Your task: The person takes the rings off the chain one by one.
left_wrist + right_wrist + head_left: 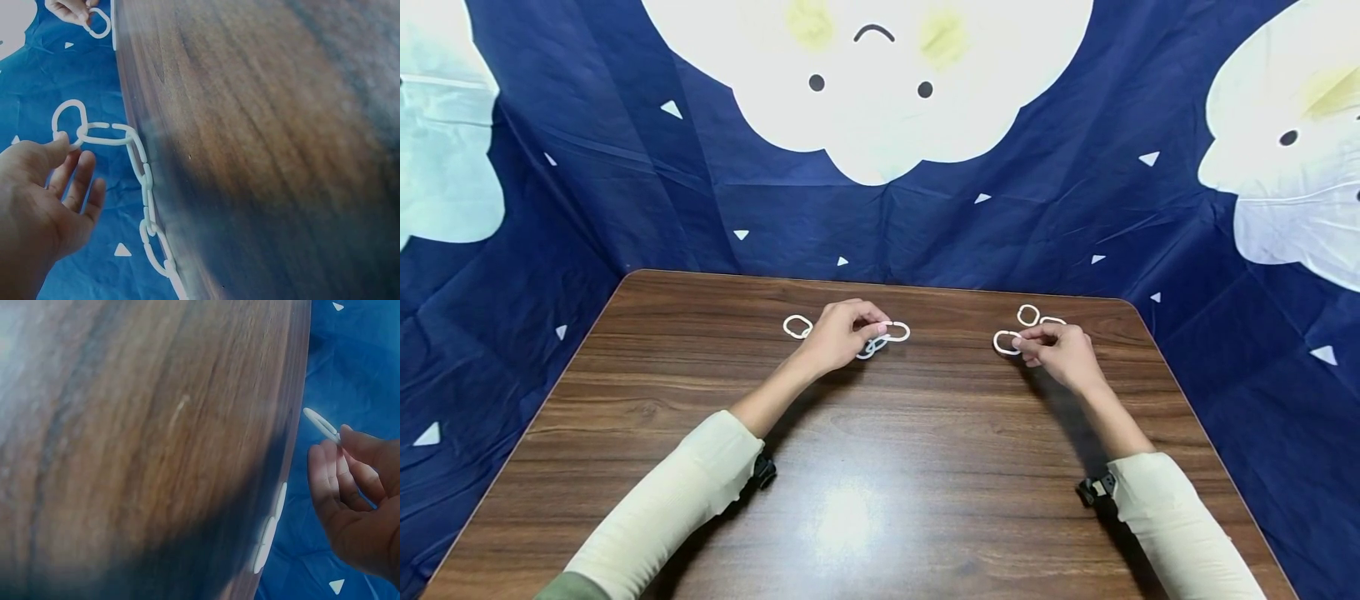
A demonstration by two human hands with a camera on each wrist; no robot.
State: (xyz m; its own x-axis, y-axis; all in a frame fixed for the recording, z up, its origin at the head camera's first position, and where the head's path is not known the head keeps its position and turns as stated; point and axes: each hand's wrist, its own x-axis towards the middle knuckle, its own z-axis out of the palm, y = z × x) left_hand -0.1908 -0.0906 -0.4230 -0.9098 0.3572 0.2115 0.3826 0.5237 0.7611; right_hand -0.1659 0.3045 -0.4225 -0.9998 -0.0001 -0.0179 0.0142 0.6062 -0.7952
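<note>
My left hand pinches the end link of a chain of white plastic links between thumb and fingers. In the left wrist view the rest of the chain hangs from that end link and trails down to the tabletop, several links long. My right hand holds a single white link between thumb and fingertips, apart from the chain. That loose link shows nearly edge-on in the right wrist view.
The wooden table has loose white links near its back right, beside my right hand. The chain's far end lies left of my left hand. A blue curtain with clouds and triangles hangs behind the table and at its sides.
</note>
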